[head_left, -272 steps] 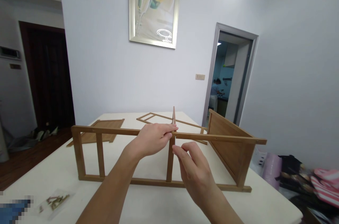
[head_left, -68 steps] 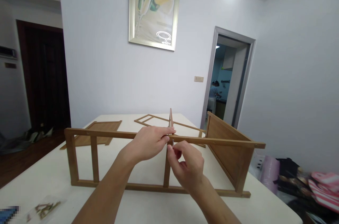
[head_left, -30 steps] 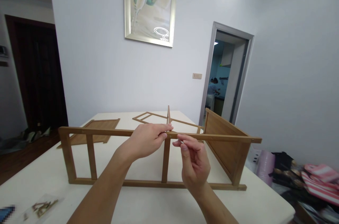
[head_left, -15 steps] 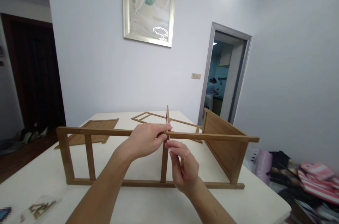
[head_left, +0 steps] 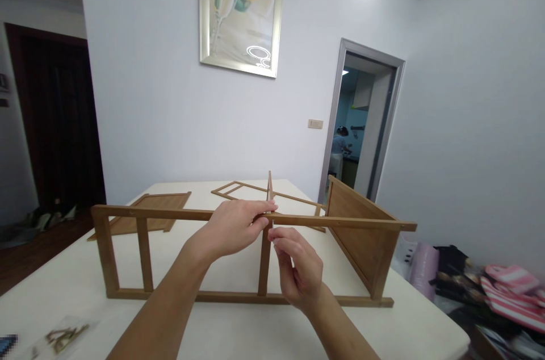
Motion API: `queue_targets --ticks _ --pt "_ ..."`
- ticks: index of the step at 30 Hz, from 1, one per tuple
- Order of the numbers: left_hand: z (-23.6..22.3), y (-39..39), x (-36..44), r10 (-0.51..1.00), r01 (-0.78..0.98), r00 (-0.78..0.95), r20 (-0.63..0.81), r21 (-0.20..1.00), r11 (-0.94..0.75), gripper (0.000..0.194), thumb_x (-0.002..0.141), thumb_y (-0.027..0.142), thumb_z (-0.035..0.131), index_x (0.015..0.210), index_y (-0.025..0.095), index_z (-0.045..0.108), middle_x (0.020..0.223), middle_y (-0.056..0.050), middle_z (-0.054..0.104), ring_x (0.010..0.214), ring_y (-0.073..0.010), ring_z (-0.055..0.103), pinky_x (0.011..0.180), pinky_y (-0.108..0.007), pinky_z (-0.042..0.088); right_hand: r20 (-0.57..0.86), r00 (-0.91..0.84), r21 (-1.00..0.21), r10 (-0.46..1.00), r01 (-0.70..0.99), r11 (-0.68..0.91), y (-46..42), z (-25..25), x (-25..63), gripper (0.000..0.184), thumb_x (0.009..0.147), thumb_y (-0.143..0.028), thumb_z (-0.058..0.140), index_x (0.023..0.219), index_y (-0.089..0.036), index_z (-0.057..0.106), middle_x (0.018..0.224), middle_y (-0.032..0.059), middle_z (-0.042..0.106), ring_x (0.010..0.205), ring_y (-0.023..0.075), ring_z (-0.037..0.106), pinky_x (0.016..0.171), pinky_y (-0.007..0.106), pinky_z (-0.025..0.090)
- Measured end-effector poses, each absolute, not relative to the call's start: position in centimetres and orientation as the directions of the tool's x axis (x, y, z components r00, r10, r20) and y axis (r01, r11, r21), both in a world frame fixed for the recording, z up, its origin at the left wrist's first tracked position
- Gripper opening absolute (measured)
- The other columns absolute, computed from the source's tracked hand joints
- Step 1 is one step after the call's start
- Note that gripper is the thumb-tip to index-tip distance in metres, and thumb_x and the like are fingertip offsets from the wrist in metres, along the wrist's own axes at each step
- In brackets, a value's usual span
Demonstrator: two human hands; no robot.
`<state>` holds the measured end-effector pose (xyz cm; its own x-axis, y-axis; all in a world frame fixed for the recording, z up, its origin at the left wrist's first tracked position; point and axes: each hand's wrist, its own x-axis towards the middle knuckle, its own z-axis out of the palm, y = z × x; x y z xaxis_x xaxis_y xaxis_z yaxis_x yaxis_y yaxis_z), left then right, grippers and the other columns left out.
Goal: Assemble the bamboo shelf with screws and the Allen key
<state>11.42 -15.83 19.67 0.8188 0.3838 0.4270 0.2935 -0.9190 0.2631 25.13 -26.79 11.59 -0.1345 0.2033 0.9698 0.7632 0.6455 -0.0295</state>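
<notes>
A brown wooden frame [head_left: 170,213] stands on its long edge on the white table, with a paneled board [head_left: 361,218] joined at its right end. My left hand [head_left: 238,224] grips the top rail and a shelf board [head_left: 269,187] seen edge-on behind it, at the middle crossbar. Just below that joint, my right hand [head_left: 300,263] pinches a thin silver rod [head_left: 273,225] that looks like a hex key, its upper end near the underside of the rail. My fingers cover most of the rod.
On the table [head_left: 230,329] lie a flat slatted panel [head_left: 166,204], a second frame [head_left: 293,195] and a plastic bag of bolts [head_left: 66,337]. Clothes [head_left: 511,292] and a pink roll [head_left: 423,270] are piled right of the table. A person [head_left: 338,150] stands beyond the doorway.
My right hand has shifted slightly down and right, and its fingers have turned around the rod. My left hand keeps its hold; the view tilts up a little.
</notes>
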Motion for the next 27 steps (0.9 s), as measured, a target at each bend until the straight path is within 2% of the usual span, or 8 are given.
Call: queue_targets --ticks 7,12,17,21,24,27 --pt "19.60 -15.75 11.41 0.380 0.291 0.817 0.434 0.258 -0.921 0.043 0.088 0.028 0.042 0.126 0.041 0.059 0.129 0.012 0.062 0.117 -0.0176 0.060 0.097 -0.030 0.045 0.930 -0.264 0.083 0.253 0.826 0.557 -27.05 12.38 24.57 0.037 0.080 0.002 0.046 0.110 -0.019 0.055 0.100 0.0146 0.065 0.092 0.0225 0.063 0.072 0.037 0.057" --pt "19.63 -15.77 11.45 0.387 0.296 0.818 0.425 0.266 -0.917 0.043 0.089 0.028 0.041 0.126 0.038 0.060 0.129 0.010 0.062 0.117 -0.0185 0.060 0.096 -0.029 0.045 0.977 -0.159 0.063 0.143 0.854 0.517 -26.81 11.74 24.41 0.039 0.080 0.002 0.050 0.113 -0.018 0.054 0.105 0.0153 0.067 0.100 0.0233 0.065 0.080 0.038 0.058" --pt "19.54 -15.78 11.47 0.385 0.295 0.817 0.430 0.261 -0.919 0.042 0.089 0.029 0.042 0.126 0.039 0.060 0.130 0.011 0.061 0.118 -0.0182 0.059 0.096 -0.029 0.045 0.984 -0.142 0.072 0.104 0.865 0.496 -26.81 11.71 24.36 0.035 0.078 0.001 0.054 0.107 -0.018 0.056 0.102 0.0142 0.066 0.096 0.0228 0.065 0.075 0.037 0.057" --pt "19.60 -15.86 11.45 0.387 0.304 0.818 0.426 0.251 -0.919 0.041 0.090 0.030 0.043 0.126 0.039 0.059 0.129 0.010 0.062 0.116 -0.0184 0.060 0.094 -0.030 0.046 0.995 -0.036 -0.018 0.091 0.848 0.530 -26.90 12.08 24.43 0.027 0.077 -0.001 0.057 0.097 -0.019 0.058 0.086 0.0088 0.063 0.077 0.0184 0.061 0.062 0.032 0.052" --pt "19.67 -15.87 11.44 0.385 0.305 0.821 0.422 0.247 -0.920 0.041 0.090 0.029 0.042 0.126 0.039 0.059 0.128 0.010 0.063 0.114 -0.0186 0.061 0.091 -0.030 0.047 0.985 0.048 -0.138 0.164 0.791 0.596 -26.97 12.24 24.44 0.018 0.080 -0.004 0.056 0.089 -0.019 0.058 0.072 0.0027 0.057 0.067 0.0154 0.054 0.058 0.030 0.045" --pt "19.67 -15.84 11.43 0.385 0.306 0.818 0.427 0.243 -0.921 0.042 0.090 0.029 0.042 0.126 0.039 0.059 0.128 0.010 0.063 0.114 -0.0188 0.061 0.090 -0.030 0.047 0.953 0.132 -0.281 0.272 0.718 0.637 -27.06 12.26 24.34 0.013 0.081 -0.006 0.056 0.084 -0.019 0.057 0.068 0.0001 0.053 0.063 0.0134 0.050 0.058 0.029 0.042"
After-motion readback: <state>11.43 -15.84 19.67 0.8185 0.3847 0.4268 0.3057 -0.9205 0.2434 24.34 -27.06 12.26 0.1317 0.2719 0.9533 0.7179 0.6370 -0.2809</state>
